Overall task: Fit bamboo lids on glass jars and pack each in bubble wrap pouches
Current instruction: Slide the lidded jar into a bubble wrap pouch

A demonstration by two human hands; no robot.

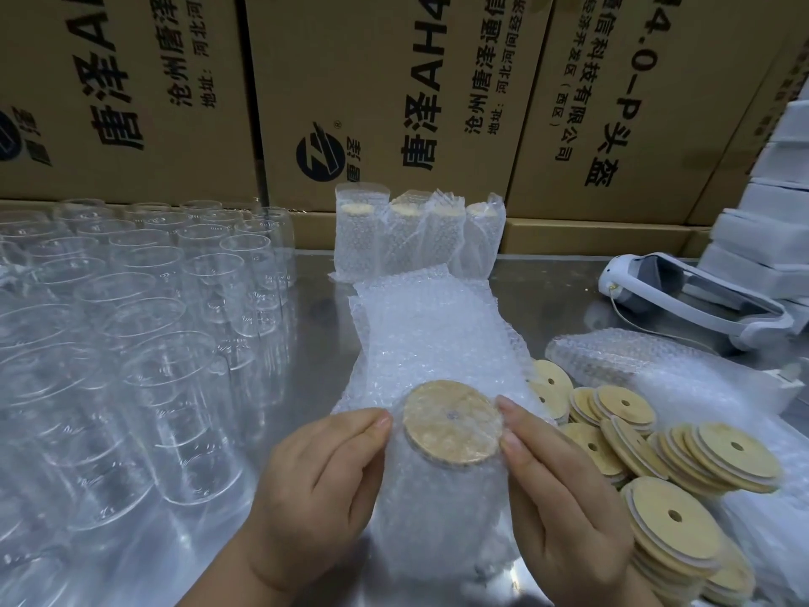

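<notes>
Gripping a lidded glass jar (442, 519) inside a bubble wrap pouch (437, 343), the left hand (315, 497) and right hand (564, 510) are clamping its sides above the steel tabletop (315, 326), the bamboo lid (452, 422) facing up; loose lids (683, 475) are lying just right, empty jars (131, 322) standing left.

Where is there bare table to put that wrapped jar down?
The table is bare between the empty jars and the pouch stack, and between the packed jars and the white headset. Lids crowd the right side.
</notes>
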